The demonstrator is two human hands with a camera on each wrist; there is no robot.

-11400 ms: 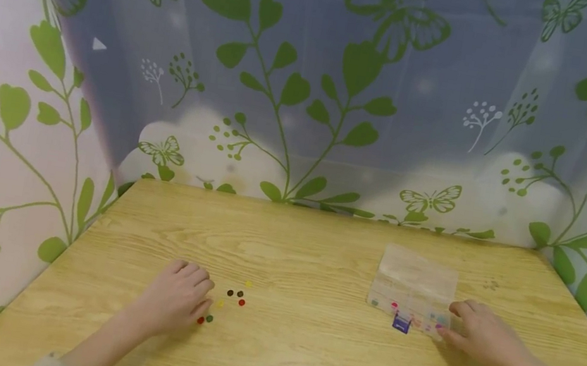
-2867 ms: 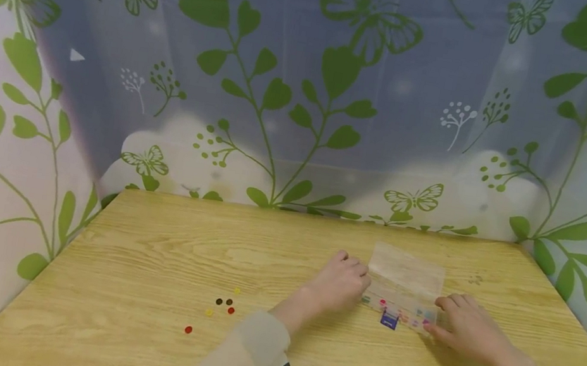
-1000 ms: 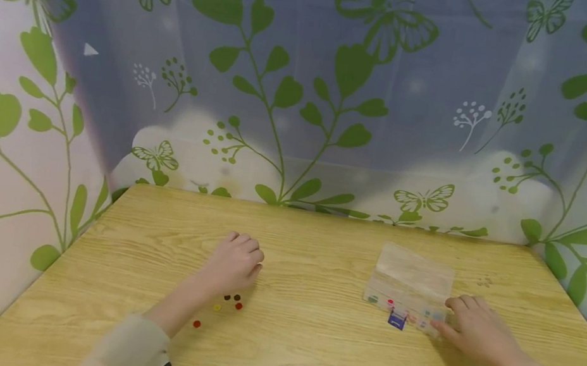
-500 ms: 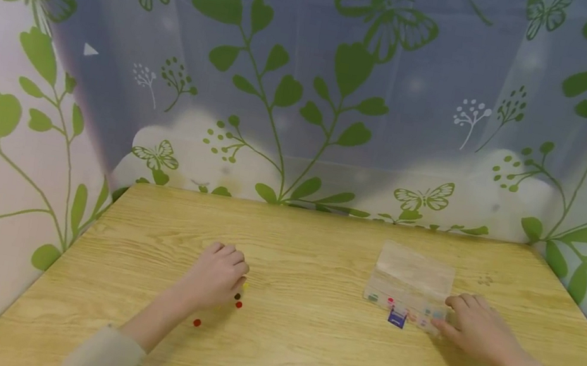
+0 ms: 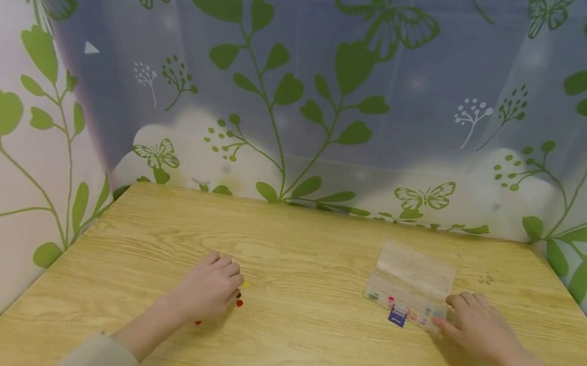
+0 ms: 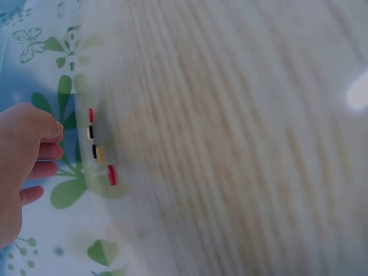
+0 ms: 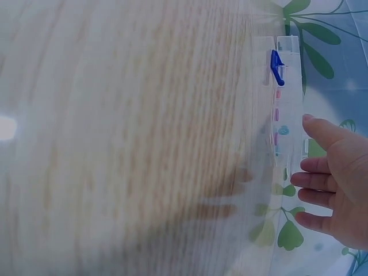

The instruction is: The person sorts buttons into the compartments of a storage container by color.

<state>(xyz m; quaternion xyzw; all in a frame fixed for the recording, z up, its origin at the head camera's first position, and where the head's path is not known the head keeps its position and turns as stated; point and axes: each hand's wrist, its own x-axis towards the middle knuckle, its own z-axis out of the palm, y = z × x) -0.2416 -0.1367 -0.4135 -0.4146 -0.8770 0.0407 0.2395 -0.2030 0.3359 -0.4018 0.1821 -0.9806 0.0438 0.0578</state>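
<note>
In the head view my left hand (image 5: pixel 210 287) is low over small round discs, hiding some of them. A red disc (image 5: pixel 239 303), a dark disc (image 5: pixel 239 294) and a yellow disc (image 5: pixel 245 284) show at its fingertips; another red disc (image 5: pixel 198 322) lies nearer me. From the left wrist, its fingers look loosely bent, with nothing visible between them, apart from the red disc (image 6: pixel 111 175). My right hand (image 5: pixel 481 325) is at the right end of a clear plastic box (image 5: pixel 411 278), its lid raised. Its fingers (image 7: pixel 316 181) are nearly straight; whether they press the box is unclear.
The box has a blue latch (image 5: pixel 397 316) at its front and coloured pieces in its compartments. A faint paw-like mark (image 5: pixel 486 279) lies behind my right hand. A leaf-patterned cloth (image 5: pixel 296 164) rises behind the wooden table (image 5: pixel 297 343).
My left hand went from the discs to the box's left end, then back to the discs, lowering toward me lately. A green disc seen earliest is gone from the table. The right hand stays put.
</note>
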